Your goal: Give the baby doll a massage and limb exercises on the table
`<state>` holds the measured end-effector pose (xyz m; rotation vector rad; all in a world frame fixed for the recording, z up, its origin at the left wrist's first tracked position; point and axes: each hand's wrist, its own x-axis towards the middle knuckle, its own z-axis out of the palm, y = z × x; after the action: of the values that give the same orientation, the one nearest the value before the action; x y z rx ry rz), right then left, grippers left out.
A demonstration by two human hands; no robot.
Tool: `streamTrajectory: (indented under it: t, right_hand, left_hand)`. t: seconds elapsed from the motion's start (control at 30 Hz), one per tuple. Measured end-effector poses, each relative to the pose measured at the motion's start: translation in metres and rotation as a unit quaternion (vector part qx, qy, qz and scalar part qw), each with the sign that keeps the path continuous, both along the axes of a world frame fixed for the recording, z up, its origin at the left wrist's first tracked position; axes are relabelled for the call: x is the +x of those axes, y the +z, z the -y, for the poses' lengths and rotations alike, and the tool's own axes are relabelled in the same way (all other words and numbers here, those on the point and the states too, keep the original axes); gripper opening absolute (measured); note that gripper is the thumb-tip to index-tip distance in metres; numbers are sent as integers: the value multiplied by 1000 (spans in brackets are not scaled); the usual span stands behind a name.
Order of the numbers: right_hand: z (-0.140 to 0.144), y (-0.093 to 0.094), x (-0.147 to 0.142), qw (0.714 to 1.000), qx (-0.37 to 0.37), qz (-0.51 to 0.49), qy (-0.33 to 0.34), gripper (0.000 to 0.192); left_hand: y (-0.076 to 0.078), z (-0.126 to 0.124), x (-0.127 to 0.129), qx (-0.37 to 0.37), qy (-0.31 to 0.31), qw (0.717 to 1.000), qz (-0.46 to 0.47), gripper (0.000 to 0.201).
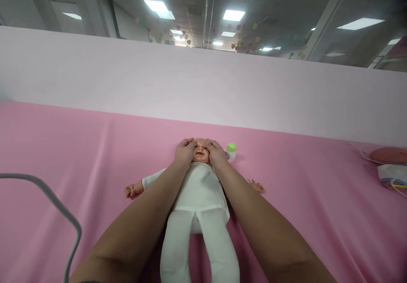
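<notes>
A baby doll in white clothes lies on its back, its head at the far end and its arms spread out to both sides. My left hand cups the left side of the doll's head, fingers bent along the temple. On the opposite side, my right hand holds the head in the same way. The doll's face shows between my thumbs. My forearms pass over its arms and hide parts of them. Just right of my right hand is a small clear bottle with a green cap.
Pink sheeting with soft folds covers the surface. A white wall runs along the back, with glass above it. A grey cable curves in at the left. At the right edge lie a brown round object and a white item with coloured bands.
</notes>
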<state>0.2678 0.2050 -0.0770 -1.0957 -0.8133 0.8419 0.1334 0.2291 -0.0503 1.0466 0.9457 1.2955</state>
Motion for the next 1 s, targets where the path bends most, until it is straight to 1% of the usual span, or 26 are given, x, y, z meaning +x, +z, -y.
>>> streamTrajectory:
  t: [0.07,0.13,0.3,0.4,0.5,0.57,0.63,0.7,0.77,0.87,0.93,1.0]
  right_hand:
    - [0,0,0,1000,0,-8,1,34]
    - [3,0,0,1000,0,-19,8,35]
    - [13,5,1,999,-1,-43,32,44]
    - [18,8,2,996,4,-63,58,48]
    - [21,9,2,997,12,-45,62,50]
    - [22,10,2,998,14,-30,59,53]
    - [24,11,1,997,15,-28,69,58]
    - [24,12,0,996,12,-29,79,63]
    - [22,11,-1,997,5,-27,74,64]
    - [15,7,-1,999,0,-16,44,59]
    - [9,3,-1,1000,0,-5,26,53]
    - [3,-2,0,1000,2,-3,22,47]
  left_hand:
    - [-1,-2,0,4,5,1000,3,27]
    - [-2,-3,0,6,6,1000,10,25]
    - [-7,-7,-1,0,0,1000,19,29]
    - [-8,-7,-1,1,-4,1000,21,30]
    - [-8,-5,-2,16,-15,999,23,28]
    - [-8,-3,-3,36,-22,999,15,32]
    - [-8,-1,-4,51,-24,998,-5,40]
    - [-7,1,-5,52,-24,998,-24,47]
    - [-6,1,-5,45,-23,998,-35,49]
    - [-4,-1,-4,35,-22,998,-44,47]
    - [-4,-3,-2,32,-15,998,-46,41]
    - [-4,-4,0,30,-5,999,-41,33]
